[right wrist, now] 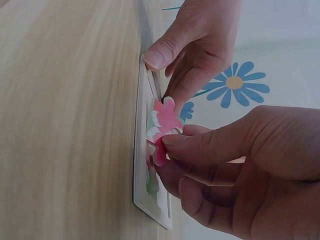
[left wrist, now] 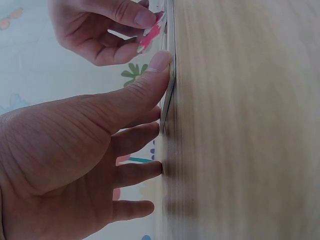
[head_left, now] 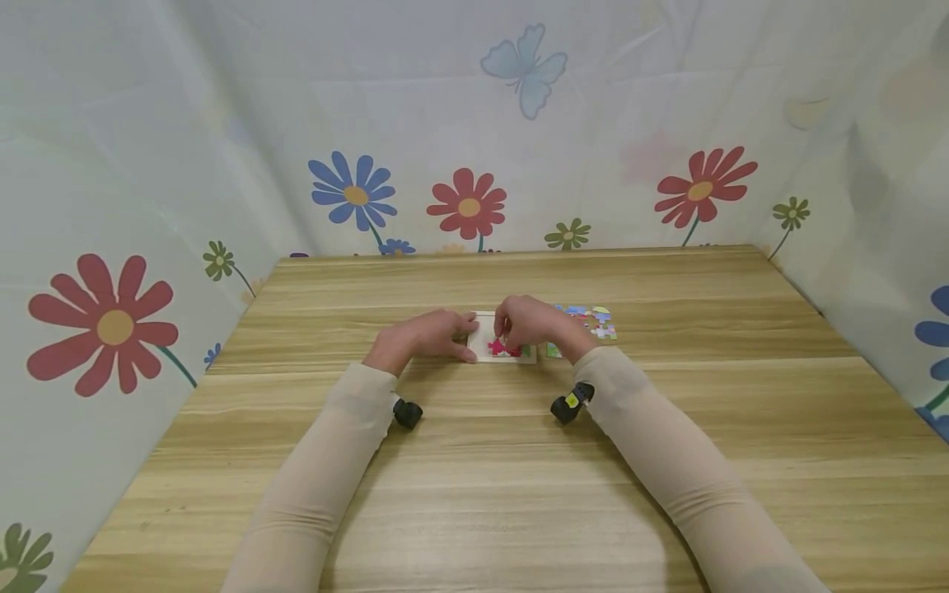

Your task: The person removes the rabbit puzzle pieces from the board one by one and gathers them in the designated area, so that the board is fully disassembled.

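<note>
A shallow white puzzle tray lies on the table. At its left end, my left hand holds it, with the thumb on the near corner and the fingers toward the far side. My right hand is over the tray and pinches a pink-red jigsaw puzzle piece between thumb and fingers. In the right wrist view the piece is tilted up from the tray. Some green and red colour shows inside the tray near its right end, partly behind the right hand.
Several joined or close-lying jigsaw pieces lie right of the tray, partly hidden by the right wrist. The wooden table stretches around them. A white curtain printed with flowers hangs behind and at both sides.
</note>
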The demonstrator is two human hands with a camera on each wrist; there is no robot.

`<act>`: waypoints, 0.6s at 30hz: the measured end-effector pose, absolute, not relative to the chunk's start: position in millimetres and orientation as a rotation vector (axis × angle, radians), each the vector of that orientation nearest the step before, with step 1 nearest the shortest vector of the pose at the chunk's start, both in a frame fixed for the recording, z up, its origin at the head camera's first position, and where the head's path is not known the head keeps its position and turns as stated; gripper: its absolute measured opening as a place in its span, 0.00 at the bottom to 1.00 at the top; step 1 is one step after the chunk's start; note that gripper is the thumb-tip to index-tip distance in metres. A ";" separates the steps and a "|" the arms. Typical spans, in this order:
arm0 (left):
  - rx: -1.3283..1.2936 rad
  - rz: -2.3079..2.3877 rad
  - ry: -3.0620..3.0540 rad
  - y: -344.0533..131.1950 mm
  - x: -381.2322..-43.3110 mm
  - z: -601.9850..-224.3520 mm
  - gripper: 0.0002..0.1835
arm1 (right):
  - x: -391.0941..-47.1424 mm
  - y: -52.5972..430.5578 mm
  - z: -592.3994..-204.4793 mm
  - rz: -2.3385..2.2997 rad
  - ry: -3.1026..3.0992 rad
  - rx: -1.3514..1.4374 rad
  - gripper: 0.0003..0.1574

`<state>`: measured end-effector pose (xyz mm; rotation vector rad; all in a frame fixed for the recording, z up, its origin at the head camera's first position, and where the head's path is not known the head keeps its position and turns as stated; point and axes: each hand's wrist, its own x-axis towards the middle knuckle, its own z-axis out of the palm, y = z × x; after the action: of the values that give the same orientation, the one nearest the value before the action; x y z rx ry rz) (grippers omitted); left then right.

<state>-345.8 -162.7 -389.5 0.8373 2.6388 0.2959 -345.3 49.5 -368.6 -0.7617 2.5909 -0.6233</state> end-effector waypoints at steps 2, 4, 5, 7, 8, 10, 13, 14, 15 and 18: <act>0.830 0.297 2.638 -162.4 -345.7 -389.6 0.42 | -345.5 50.7 -368.2 -0.630 2.581 -0.769 0.11; 0.831 0.291 2.637 -162.1 -345.5 -389.3 0.42 | -346.5 52.2 -368.3 -0.640 2.569 -0.784 0.11; 0.834 0.287 2.638 -162.0 -345.5 -389.1 0.41 | -347.1 52.9 -368.6 -0.648 2.560 -0.791 0.11; 0.841 0.281 2.639 -161.7 -345.4 -388.9 0.41 | -348.6 54.5 -369.4 -0.663 2.541 -0.809 0.11; 0.847 0.275 2.640 -161.6 -345.4 -388.8 0.41 | -349.2 55.4 -369.6 -0.669 2.531 -0.818 0.11; 0.865 0.263 2.642 -161.4 -345.7 -388.8 0.41 | -350.5 56.9 -369.7 -0.686 2.510 -0.836 0.13; 0.871 0.255 2.643 -161.5 -346.0 -389.1 0.40 | -351.5 58.8 -367.7 -0.702 2.496 -0.888 0.17; 0.871 0.255 2.642 -161.4 -346.1 -389.2 0.40 | -352.0 59.6 -366.8 -0.702 2.496 -0.918 0.19; 0.870 0.258 2.642 -161.4 -346.1 -389.2 0.40 | -352.8 60.4 -365.9 -0.705 2.494 -0.947 0.20; 0.856 0.270 2.643 -161.8 -345.7 -389.2 0.41 | -353.5 63.5 -362.3 -0.706 2.498 -0.998 0.22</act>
<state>-345.7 -161.8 -389.2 0.8556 2.6429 0.2703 -353.5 63.5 -362.3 -0.9977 2.4977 -0.7055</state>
